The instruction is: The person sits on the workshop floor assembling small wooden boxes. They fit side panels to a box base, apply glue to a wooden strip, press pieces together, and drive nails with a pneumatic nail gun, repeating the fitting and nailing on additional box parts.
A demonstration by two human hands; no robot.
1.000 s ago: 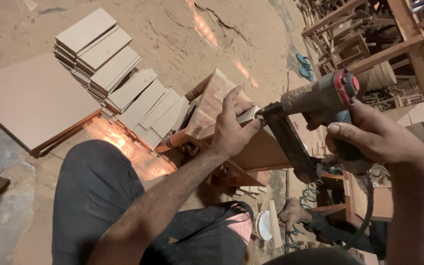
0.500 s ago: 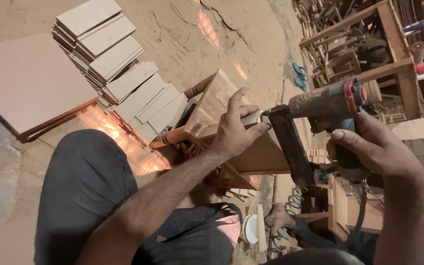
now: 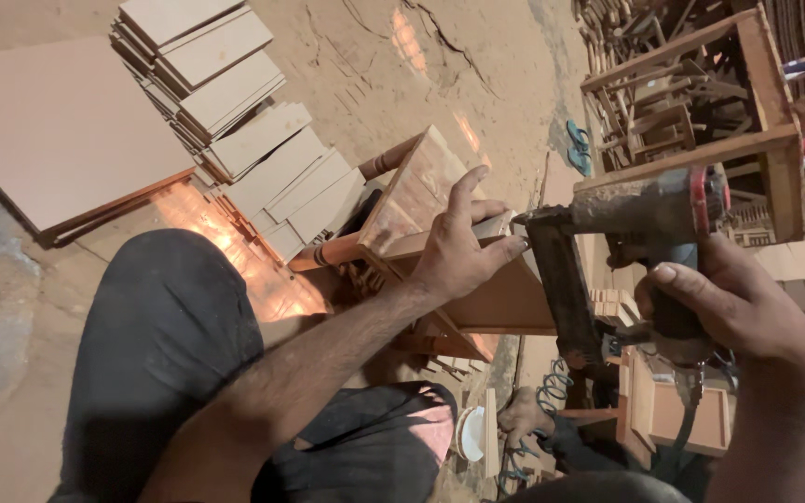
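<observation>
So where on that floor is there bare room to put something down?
Bare sandy floor lies beyond the fanned stacks of tan cut boards, toward the wooden frame rack. It is crowded around the left hand, the wooden box piece and the nail gun.

Matt wooden panel, worn metal nail gun, rough floor.
</observation>
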